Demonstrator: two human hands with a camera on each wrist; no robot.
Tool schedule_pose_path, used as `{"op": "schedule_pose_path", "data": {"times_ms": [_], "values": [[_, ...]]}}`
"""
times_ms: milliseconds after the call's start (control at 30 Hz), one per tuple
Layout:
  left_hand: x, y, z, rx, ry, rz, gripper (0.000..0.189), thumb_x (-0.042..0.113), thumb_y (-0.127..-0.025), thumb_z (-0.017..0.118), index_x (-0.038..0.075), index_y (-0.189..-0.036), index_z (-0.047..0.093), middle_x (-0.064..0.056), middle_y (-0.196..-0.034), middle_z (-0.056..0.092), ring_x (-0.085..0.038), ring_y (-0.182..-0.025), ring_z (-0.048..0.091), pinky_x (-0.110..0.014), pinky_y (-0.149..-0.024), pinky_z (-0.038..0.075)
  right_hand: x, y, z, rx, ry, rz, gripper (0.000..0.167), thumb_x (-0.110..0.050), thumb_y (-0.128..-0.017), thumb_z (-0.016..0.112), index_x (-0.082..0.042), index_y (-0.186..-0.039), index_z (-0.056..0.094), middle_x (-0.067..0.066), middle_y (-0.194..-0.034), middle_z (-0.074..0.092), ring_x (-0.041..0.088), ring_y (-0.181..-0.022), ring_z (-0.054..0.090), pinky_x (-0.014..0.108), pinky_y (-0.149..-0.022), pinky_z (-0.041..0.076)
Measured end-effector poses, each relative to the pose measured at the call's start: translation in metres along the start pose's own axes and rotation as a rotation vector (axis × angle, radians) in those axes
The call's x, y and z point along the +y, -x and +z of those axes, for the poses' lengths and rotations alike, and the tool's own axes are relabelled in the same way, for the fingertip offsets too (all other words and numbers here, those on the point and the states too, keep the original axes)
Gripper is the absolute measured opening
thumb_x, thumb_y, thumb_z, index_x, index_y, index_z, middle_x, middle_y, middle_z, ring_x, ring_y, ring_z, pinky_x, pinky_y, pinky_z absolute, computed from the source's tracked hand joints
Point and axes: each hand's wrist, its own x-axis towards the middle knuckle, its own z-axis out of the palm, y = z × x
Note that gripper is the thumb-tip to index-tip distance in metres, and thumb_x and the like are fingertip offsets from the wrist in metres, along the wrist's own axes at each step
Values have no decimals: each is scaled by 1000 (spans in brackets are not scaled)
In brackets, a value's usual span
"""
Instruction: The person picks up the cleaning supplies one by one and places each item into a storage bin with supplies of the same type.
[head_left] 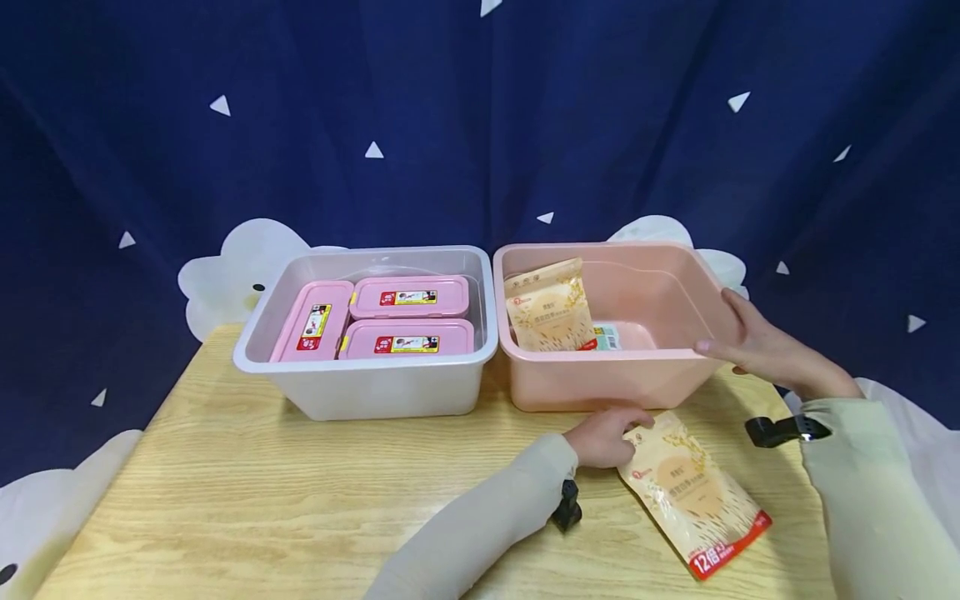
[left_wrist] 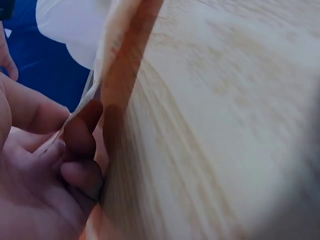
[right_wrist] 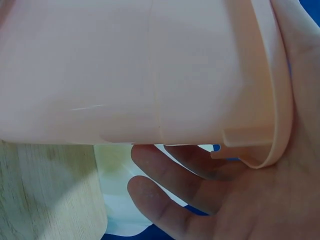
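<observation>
My left hand [head_left: 606, 437] pinches the top corner of a beige printed food pouch [head_left: 686, 492] with a red bottom band. The pouch slants over the wooden table in front of the pink bin [head_left: 637, 379]. In the left wrist view, curled fingers [left_wrist: 80, 140] meet at the pouch's edge. My right hand [head_left: 757, 346] rests against the bin's right rim, its fingers [right_wrist: 160, 200] extended beside the outer wall in the right wrist view. Inside the bin, a similar beige pouch [head_left: 551, 312] leans at the left, with a small green-and-white label [head_left: 607, 337] beside it.
A white bin [head_left: 375, 392] stands left of the pink one, close against it. It contains pink lidded boxes, one upright [head_left: 313, 321] and two lying crosswise [head_left: 408, 297]. Behind the wooden table [head_left: 262, 500] hangs a dark blue curtain [head_left: 450, 108] with white shapes.
</observation>
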Motion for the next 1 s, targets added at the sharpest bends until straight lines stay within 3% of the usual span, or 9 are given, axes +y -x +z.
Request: {"op": "schedule_pose_path", "data": {"times_ms": [200,433,633,1000], "values": [[-1,-2,4,-7,-10,-13,45,13,-89,61,23,-133,61,11,-135,62,1,-125,54,-10,-102,41,-2,0,1,-1,2,12,109,-48,-95,58,-14,-155,-26,39,-158,0,56,-133,29,58,-81,55],[3,1,8,-7,89,-113,46,5,-89,59,26,-130,63,14,-136,61,5,-121,50,-12,-98,43,-3,-2,2,-9,-10,-1,108,-48,-95,57,-13,-155,-25,39,-158,1,56,-132,29,54,-79,56],[5,2,10,5,84,-94,44,12,-90,66,26,-131,62,13,-138,60,1,-129,50,-14,-102,43,-1,0,2,-1,-8,5,109,-48,-95,58,-13,-155,-26,40,-158,-1,58,-133,28,56,-78,56],[2,3,9,8,77,-58,51,12,-87,69,27,-135,60,14,-141,58,0,-133,49,-14,-106,41,1,-1,1,2,-3,1,108,-47,-95,58,-13,-155,-25,39,-158,0,55,-132,29,50,-77,57]]}}
